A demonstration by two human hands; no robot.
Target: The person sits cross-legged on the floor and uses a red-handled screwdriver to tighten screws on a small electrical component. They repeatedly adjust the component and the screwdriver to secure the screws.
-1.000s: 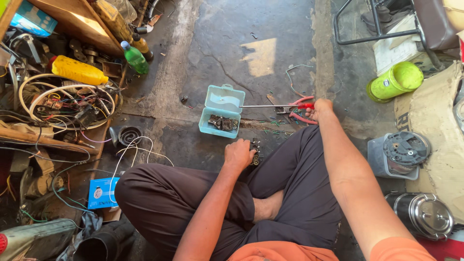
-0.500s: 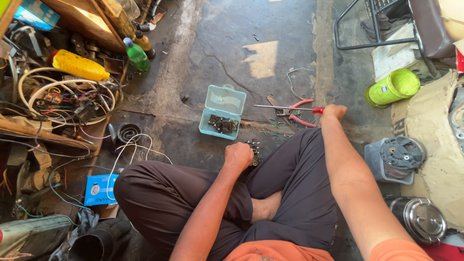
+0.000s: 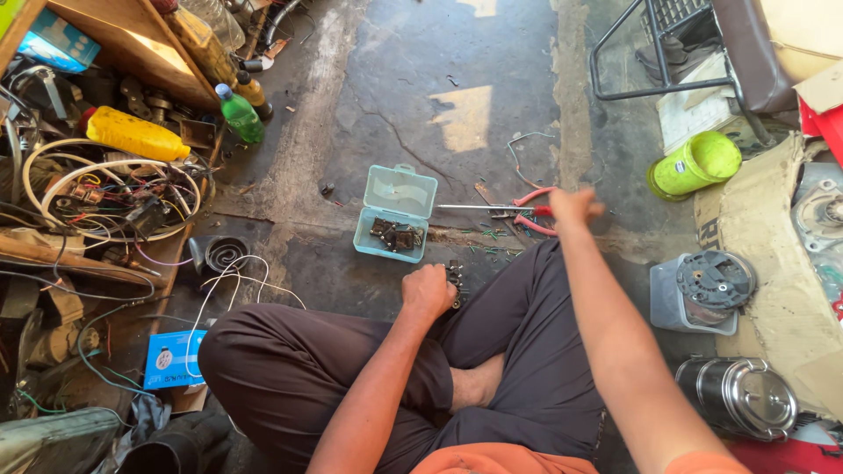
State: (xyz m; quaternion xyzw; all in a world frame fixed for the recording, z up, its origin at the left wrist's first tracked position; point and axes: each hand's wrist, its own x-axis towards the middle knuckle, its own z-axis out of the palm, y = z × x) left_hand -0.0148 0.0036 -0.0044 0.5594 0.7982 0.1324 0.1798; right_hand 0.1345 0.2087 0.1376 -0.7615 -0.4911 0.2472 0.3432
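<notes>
The person sits cross-legged on the floor with the open pale-green box (image 3: 395,213) just ahead, so its small dark parts lie within easy reach. The left hand (image 3: 428,292) is fisted around a small dark part (image 3: 455,278), resting near the knee. The right hand (image 3: 572,209), blurred, seems curled over the red-handled pliers (image 3: 525,209) lying right of the box.

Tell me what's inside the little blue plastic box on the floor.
The blue box lies open, lid flipped back. Inside sits a heap of small dark metal parts. What kind they are is too small to tell, and anything beneath the heap is covered.
</notes>
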